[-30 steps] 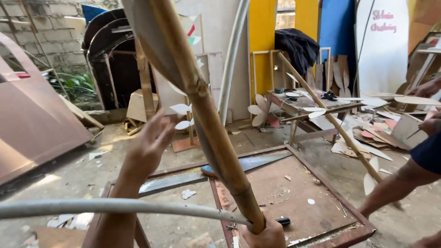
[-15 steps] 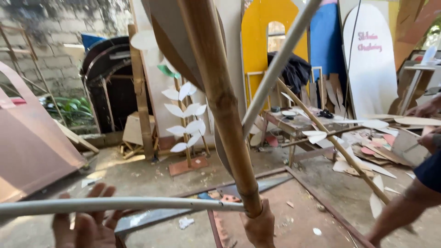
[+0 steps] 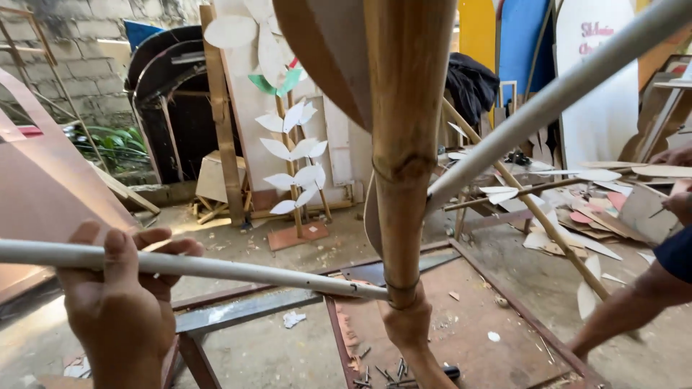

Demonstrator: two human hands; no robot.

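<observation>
Left hand (image 3: 119, 306) closed around white pipe (image 3: 216, 268), fingers wrapped over the top. Pipe long axis near horizontal from the left frame edge, sloping slightly down rightward, meeting bamboo pole (image 3: 405, 151) at its lower node; a further white length rising from behind the pole toward the upper right. Pole long axis near vertical, upper end out of frame. Right hand (image 3: 409, 325) clamped round pole base, above rusty metal frame (image 3: 504, 288) on the floor. Another person's leg (image 3: 623, 310) at right.
</observation>
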